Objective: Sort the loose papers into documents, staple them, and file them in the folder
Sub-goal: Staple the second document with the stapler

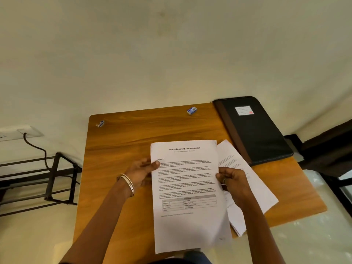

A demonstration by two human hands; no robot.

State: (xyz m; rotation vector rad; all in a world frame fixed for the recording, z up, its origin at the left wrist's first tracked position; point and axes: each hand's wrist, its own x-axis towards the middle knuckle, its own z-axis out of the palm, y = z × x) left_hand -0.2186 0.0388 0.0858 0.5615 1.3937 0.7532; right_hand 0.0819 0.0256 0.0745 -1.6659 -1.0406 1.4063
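A printed sheet headed "Sample Internship Documentation" (187, 187) is held over the wooden table (123, 149). My left hand (141, 172) grips its left edge, thumb on top. My right hand (232, 180) pinches its right edge. Beneath it, to the right, lies a skewed pile of loose papers (255, 191). A closed black folder (255, 126) with a brown spine and a white label rests at the table's far right corner. A small blue-and-white stapler (100, 123) sits near the far left corner. A small blue-and-white box (191, 110) lies at the far edge.
The table stands against a pale wall. A black metal rack (53, 180) is on the left, with a wall socket (19, 132) and a black cable above it. Dark furniture (327, 145) stands to the right.
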